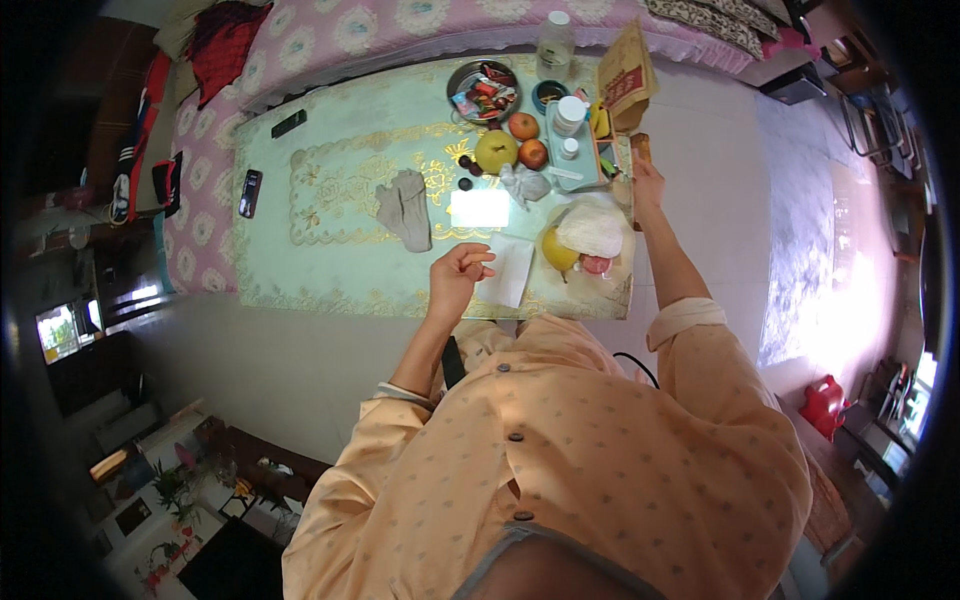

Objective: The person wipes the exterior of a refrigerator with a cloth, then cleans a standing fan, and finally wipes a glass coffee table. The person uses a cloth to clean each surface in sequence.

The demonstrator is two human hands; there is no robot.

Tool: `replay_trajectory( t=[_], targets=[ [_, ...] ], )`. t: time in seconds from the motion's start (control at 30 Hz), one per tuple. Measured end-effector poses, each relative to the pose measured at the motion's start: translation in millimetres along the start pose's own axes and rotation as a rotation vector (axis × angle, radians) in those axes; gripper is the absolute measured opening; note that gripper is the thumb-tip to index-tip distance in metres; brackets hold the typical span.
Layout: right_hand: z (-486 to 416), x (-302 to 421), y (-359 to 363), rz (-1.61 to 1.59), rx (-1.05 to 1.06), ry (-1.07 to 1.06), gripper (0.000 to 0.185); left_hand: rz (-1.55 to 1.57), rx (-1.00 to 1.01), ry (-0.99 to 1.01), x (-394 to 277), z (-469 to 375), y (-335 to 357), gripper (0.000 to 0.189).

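My left hand (457, 276) hovers over the near edge of the table, its fingers loosely bent, with nothing visible in them. Beside it lies a folded white paper sheet (511, 274). At the table's right side, my right hand (648, 184) grips a brown wooden panel (640, 146) that sticks out past the tabletop; my fingers partly hide it. Between the hands sit a yellow fruit (557, 250), a white foam net (592, 227) and a small pink item (596, 264). A grey cloth (405, 210) lies crumpled farther left.
On the cloth-covered table (337, 277) are a metal bowl of wrapped sweets (484, 91), a pomelo-like fruit (496, 152), red apples (533, 154), a crumpled plastic bag (525, 184), a tray (577, 165) with white bottles (571, 114), a glass jar (555, 49), a paper bag (626, 79) and a phone (250, 193).
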State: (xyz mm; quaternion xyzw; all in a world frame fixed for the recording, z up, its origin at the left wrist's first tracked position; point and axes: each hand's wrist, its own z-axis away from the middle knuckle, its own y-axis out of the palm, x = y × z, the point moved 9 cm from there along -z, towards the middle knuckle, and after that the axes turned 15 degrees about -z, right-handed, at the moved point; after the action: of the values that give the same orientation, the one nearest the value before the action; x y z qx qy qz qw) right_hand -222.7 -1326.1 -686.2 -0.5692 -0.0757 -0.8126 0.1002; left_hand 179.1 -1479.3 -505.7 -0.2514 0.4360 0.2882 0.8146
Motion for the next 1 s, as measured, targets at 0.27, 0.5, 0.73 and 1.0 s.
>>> replay_trajectory(
  t=[0.27, 0.5, 0.73, 1.0],
  targets=[
    [56.2, 35.6, 9.3, 0.035, -0.093, -0.165, 0.021, -0.189, -0.033, 0.077, 50.1, -11.0, -24.5, 0.027],
    [118.4, 99.9, 77.7, 0.328, 0.051, -0.53, 0.032, -0.425, -0.078, -0.036, 102.7, -13.1, -69.1, 0.032],
    [175.1, 43.7, 168.9, 0.326, 0.338, -0.401, 0.034, -0.617, 0.004, -0.072, 146.0, -31.8, -112.2, 0.045],
    [316.8, -74.7, 248.5, 0.433, 0.656, -0.074, 0.029, -1.106, 0.038, -0.054, 165.5, -112.9, -160.1, 0.051]
  ],
)
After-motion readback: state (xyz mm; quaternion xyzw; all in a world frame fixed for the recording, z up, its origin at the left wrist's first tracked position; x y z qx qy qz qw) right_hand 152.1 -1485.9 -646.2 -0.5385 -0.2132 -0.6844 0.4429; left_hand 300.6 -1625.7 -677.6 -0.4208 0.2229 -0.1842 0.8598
